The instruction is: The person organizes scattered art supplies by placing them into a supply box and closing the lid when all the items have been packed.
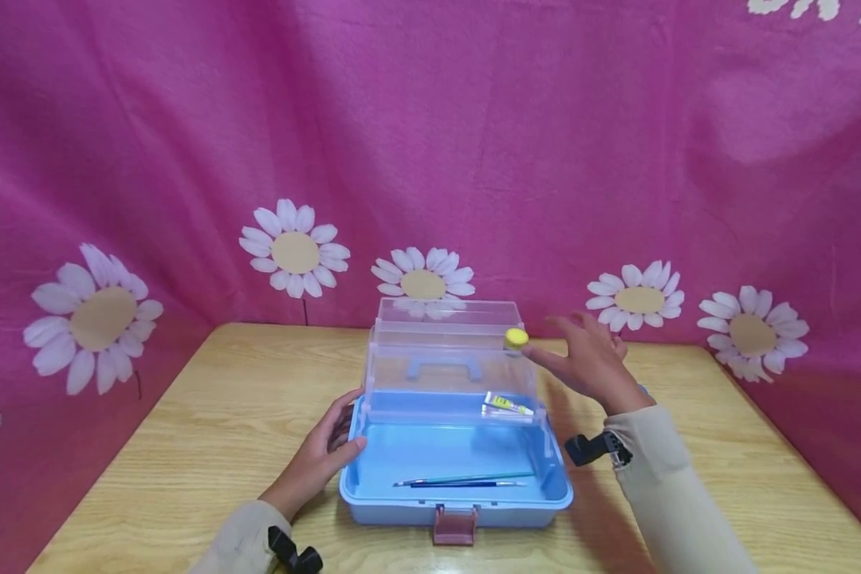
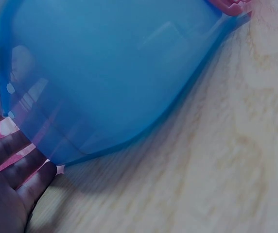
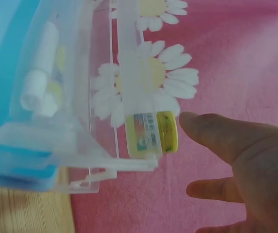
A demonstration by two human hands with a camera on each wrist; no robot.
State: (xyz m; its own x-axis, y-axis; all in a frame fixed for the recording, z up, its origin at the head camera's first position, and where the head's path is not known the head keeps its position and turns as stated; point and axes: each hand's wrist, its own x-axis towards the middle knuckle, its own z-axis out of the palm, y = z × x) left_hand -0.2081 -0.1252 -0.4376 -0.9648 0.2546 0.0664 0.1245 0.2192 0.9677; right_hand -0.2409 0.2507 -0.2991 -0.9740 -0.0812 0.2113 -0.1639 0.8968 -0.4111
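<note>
A blue storage box [image 1: 452, 516] with clear folding trays [image 1: 459, 379] raised at its back stands open on the table. My left hand [image 1: 323, 454] grips its left wall, thumb over the rim and fingers along the outside. In the upper tray's right end sits a small jar with a yellow lid [image 1: 516, 338]. Just beside that jar [image 3: 146, 135] is my right hand [image 3: 260, 170], fingers spread and holding nothing; a small gap shows between fingertip and lid. Two thin paintbrushes [image 1: 466, 480] lie on the box floor. Small tubes [image 1: 508, 405] rest in the lower tray.
The box stands on a light wooden table [image 1: 251, 399]. A pink cloth [image 1: 473, 143] with printed daisies hangs behind and at both sides. A reddish-pink latch [image 1: 455, 526] hangs down at the box's front.
</note>
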